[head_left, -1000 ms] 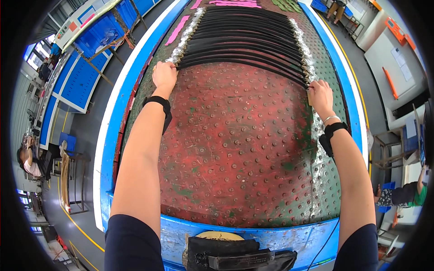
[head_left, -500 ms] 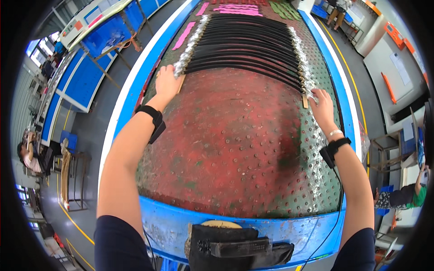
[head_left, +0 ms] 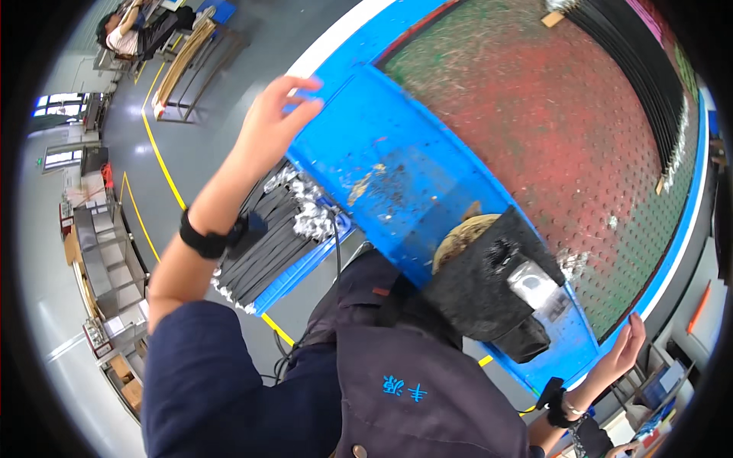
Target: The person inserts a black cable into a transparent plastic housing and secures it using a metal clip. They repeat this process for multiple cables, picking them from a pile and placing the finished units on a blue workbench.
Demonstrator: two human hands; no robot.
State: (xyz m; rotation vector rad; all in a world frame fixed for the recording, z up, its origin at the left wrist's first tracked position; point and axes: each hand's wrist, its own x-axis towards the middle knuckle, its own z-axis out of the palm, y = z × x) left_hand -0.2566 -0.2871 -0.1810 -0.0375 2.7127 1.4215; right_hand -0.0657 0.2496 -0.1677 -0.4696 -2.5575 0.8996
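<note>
My left hand (head_left: 276, 122) is raised near the blue near edge of the worktable (head_left: 397, 164), its fingers apart and nothing in them. Low at the right, my right hand (head_left: 617, 357) hangs beside the table's corner, fingers stretched out, holding nothing. Well away from both hands, a row of long black strips (head_left: 637, 72) with silvery ends lies on the studded red and green bed (head_left: 550, 130). Beside my left forearm, a pile of similar black strips (head_left: 267, 244) with crumpled silvery ends rests on a blue support (head_left: 294, 271).
A black cloth-like pad (head_left: 481, 294) with a clear plastic piece (head_left: 534, 284) sits on the table's blue edge, partly over a round tan object (head_left: 462, 238). A bench with long tan strips (head_left: 183, 61) stands at the upper left, near a seated person (head_left: 126, 38).
Both hands have come away from the ends of the row of black strips. My view has turned left and down, bringing the pile of strips beside me into sight.
</note>
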